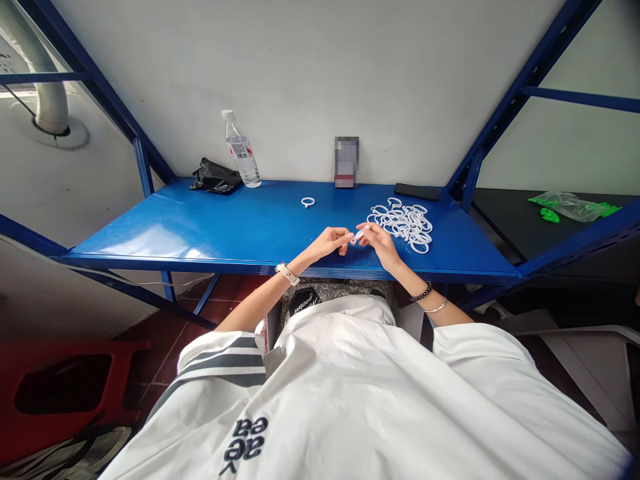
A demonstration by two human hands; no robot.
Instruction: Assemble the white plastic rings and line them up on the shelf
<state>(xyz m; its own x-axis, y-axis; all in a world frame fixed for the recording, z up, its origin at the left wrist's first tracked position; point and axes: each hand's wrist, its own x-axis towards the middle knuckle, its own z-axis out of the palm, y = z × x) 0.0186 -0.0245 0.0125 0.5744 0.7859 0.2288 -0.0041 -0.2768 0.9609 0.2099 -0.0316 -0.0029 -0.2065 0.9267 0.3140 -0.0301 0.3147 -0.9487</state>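
Note:
A small white plastic ring (361,233) sits between my hands, above the front part of the blue table, seen nearly edge-on and partly covered by fingers. My right hand (380,243) pinches it from the right. From the left, my left hand (330,243) closes its fingertips at the ring's near end. Right behind my right hand lies a loose pile of similar white rings (407,223), several with a small eyelet. One separate white ring (309,201) rests on the table farther back and to the left.
The blue table (240,227) meets a pale wall. Along its back stand a water bottle (243,157) and an upright phone-like object (347,163). A black plastic bag (216,177) and a dark phone (417,192) lie there too. Blue metal posts (143,167) frame the sides.

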